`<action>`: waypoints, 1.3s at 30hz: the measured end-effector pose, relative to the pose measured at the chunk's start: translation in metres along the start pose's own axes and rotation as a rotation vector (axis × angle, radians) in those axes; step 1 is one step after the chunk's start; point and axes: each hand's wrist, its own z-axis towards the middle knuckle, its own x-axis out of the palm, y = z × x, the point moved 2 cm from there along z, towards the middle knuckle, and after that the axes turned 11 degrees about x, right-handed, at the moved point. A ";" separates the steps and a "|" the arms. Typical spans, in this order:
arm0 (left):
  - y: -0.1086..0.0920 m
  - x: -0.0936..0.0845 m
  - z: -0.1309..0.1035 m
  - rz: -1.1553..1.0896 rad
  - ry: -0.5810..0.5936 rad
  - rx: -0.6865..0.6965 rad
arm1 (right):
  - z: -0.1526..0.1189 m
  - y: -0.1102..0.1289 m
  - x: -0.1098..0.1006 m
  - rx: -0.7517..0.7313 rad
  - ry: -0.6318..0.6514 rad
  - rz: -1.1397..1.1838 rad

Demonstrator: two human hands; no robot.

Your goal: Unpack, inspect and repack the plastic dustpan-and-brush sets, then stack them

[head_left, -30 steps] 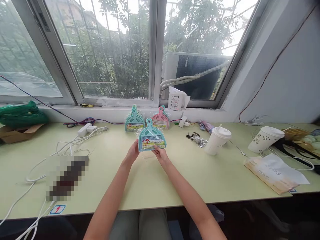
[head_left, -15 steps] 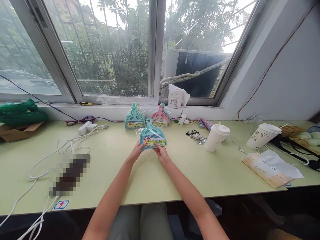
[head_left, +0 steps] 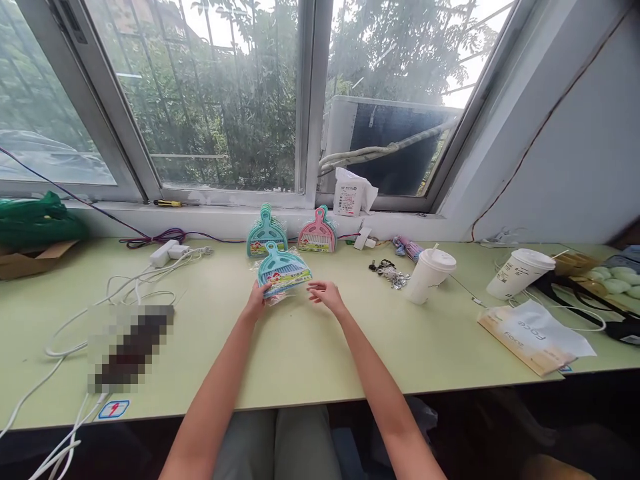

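A teal dustpan and brush set [head_left: 283, 268] in clear wrapping, with a printed label across its front, is tilted above the table. My left hand [head_left: 257, 300] grips its lower left corner. Just right of the set, my right hand [head_left: 326, 295] is off it, fingers apart and holding nothing. Behind, a stack of teal dustpan sets [head_left: 267, 235] leans at the wall. To its right stand pink dustpan sets [head_left: 318, 233], with a teal one showing behind.
White cups [head_left: 431, 275] and a tissue pack [head_left: 536, 337] sit on the right, with keys [head_left: 393, 273] nearer the middle. White cables [head_left: 75, 327] and a power adapter [head_left: 169, 253] lie left. A green bag [head_left: 43, 221] rests at the far left. The table's front edge runs before my legs.
My right hand has let go of the teal dustpan set and opened. My left hand has moved the set left and tilted it.
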 end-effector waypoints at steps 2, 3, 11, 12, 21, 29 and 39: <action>0.001 -0.009 0.004 -0.035 -0.006 -0.027 | -0.003 0.005 -0.003 -0.245 -0.187 -0.250; 0.002 -0.012 0.006 -0.046 0.013 -0.051 | -0.004 0.006 -0.001 -0.361 -0.230 -0.369; 0.009 -0.002 -0.002 -0.031 0.140 -0.153 | 0.002 -0.007 0.001 -0.583 -0.274 -0.672; 0.010 -0.002 -0.002 0.000 0.155 -0.173 | 0.003 -0.008 -0.002 -0.579 -0.282 -0.677; 0.017 -0.002 -0.004 0.138 0.416 -0.164 | 0.013 -0.021 -0.007 -0.345 -0.441 -0.608; 0.018 0.017 -0.014 0.205 0.396 -0.122 | 0.038 -0.044 -0.015 -0.087 -0.242 0.056; 0.017 0.037 -0.025 0.759 0.469 0.667 | 0.036 -0.049 -0.028 0.081 -0.356 0.591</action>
